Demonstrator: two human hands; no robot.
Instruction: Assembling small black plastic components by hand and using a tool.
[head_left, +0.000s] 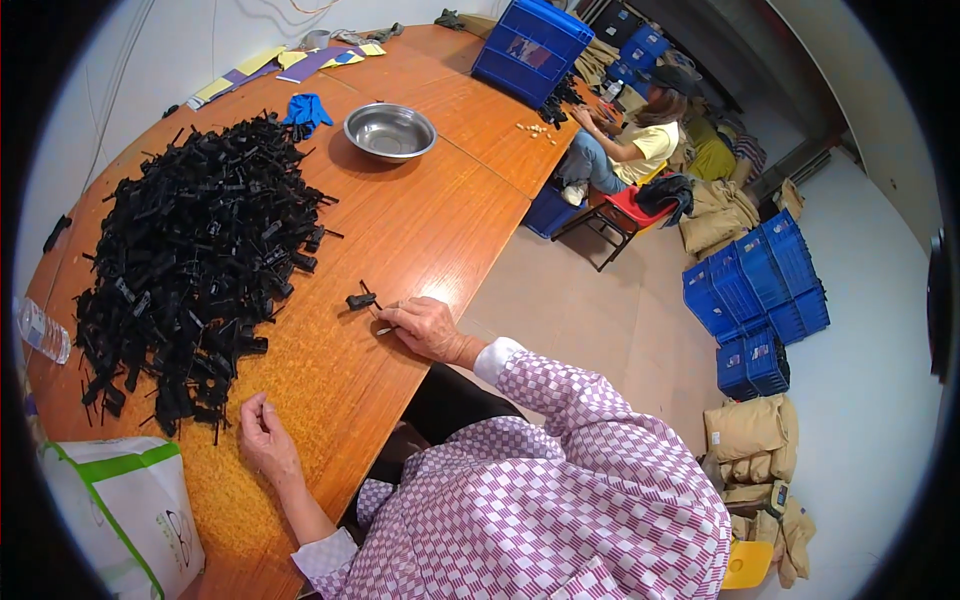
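Black pile (200, 260): left hand (270, 442) beside it, loose, empty; right hand (425, 328), right of it, bunched by black bit (358, 300), can't tell if gripping.

The person wears a loose, long-sleeved top (600, 480) in a checkerboard of white and purplish-pink, its coloured squares broken up by fine pale lines and its cloth creased into soft folds around the shoulder and elbow. The right sleeve (560, 388) ends in a plain, pale right cuff (497, 360), and a pale left cuff (326, 556) shows too; the right hand (428, 328) and left hand (268, 443) are bare. Beneath the top, plain black legwear (460, 402) shows.
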